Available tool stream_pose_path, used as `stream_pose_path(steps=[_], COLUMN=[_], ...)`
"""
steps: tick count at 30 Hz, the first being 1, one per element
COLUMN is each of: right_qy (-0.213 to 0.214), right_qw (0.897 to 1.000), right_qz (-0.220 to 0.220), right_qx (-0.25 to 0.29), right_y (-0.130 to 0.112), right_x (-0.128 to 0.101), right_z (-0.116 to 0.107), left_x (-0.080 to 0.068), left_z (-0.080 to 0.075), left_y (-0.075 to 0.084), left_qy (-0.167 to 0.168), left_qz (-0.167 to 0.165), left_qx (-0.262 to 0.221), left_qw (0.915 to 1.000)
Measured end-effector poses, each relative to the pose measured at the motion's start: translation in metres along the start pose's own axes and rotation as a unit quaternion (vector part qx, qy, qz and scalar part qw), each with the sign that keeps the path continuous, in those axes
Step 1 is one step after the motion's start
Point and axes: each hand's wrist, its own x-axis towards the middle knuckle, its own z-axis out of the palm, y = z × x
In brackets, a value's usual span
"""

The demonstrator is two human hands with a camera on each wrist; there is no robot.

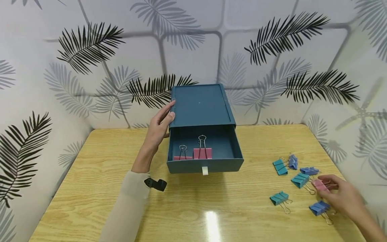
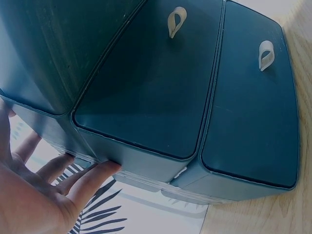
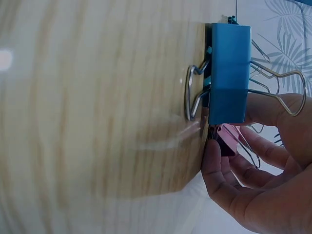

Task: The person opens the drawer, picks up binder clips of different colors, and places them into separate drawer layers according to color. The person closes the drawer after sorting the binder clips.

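Note:
My left hand [image 1: 158,127] rests against the left side of a dark blue drawer box [image 1: 201,104], its fingers extended along the wall. The top drawer [image 1: 187,167] is pulled out. Inside it stand a larger pink binder clip [image 1: 207,154] and a smaller pink one [image 1: 178,158], wire handles up. At the right of the table, my right hand [image 1: 346,196] pinches another pink binder clip [image 1: 319,185] between thumb and fingers. A blue binder clip [image 3: 230,73] stands large before that hand in the right wrist view, partly covering it.
Around the right hand lie teal binder clips [image 1: 300,180] and blue binder clips [image 1: 319,208] on the wooden table [image 1: 242,215]. Two lower drawers [image 2: 151,92] with white pull loops are closed. A leaf-patterned wall [image 1: 193,60] stands right behind the box.

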Motion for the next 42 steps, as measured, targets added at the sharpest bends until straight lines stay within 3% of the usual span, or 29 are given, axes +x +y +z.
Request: stream_pose_path(steps=[8, 17, 23, 33, 38, 42], right_qy=[-0.006, 0.018, 0.035, 0.126, 0.166, 0.175], right_qw=[0.999, 0.999, 0.998, 0.991, 0.983, 0.977], right_qz=[0.031, -0.001, 0.001, -0.026, -0.041, -0.059], right_qx=[-0.025, -0.051, -0.043, 0.032, 0.073, 0.109], right_y=[-0.004, -0.006, -0.009, -0.015, -0.030, -0.044], right_x=[0.001, 0.001, 0.000, -0.003, -0.002, -0.001], right_z=[0.000, 0.000, -0.002, -0.016, -0.022, -0.026], left_x=[-0.001, -0.001, 0.000, 0.000, -0.001, -0.001], left_z=[0.001, 0.000, 0.001, -0.001, 0.000, 0.000], left_y=[-0.001, 0.000, 0.000, 0.000, 0.000, 0.001], left_qy=[-0.006, -0.009, -0.008, -0.002, -0.001, 0.001], left_qz=[-0.006, 0.004, 0.002, 0.003, -0.004, -0.003], left_qx=[-0.006, -0.004, -0.008, -0.005, -0.006, -0.005], left_qw=[0.9999, 0.9999, 0.9999, 1.0000, 1.0000, 1.0000])
